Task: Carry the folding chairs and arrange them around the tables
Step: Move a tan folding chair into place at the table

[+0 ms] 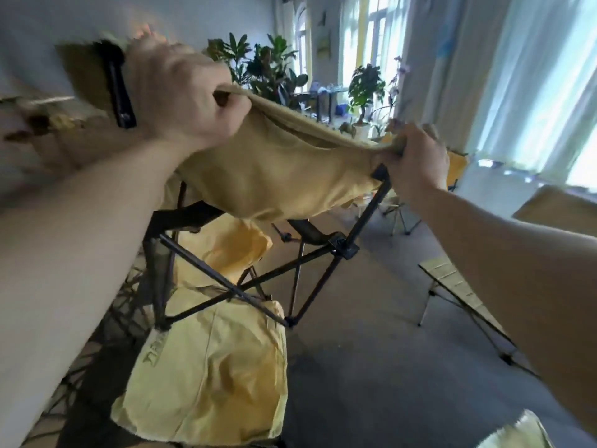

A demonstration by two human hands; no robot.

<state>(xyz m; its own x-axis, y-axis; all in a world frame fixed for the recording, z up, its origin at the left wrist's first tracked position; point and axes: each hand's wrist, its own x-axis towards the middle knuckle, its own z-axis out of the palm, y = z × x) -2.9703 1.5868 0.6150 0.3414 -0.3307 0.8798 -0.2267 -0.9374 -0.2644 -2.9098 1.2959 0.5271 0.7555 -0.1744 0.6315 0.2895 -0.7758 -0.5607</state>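
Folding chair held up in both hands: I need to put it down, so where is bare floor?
Bare grey floor lies between the yellow chair below and the low table at right. Leftward is crowded with chair frames.

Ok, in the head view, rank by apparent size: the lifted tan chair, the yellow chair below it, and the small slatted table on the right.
1. Lifted tan chair, though nearness to the camera inflates it.
2. Yellow chair below, looking close to it in size, so that order is unsure.
3. Slatted table, smallest and partly hidden.
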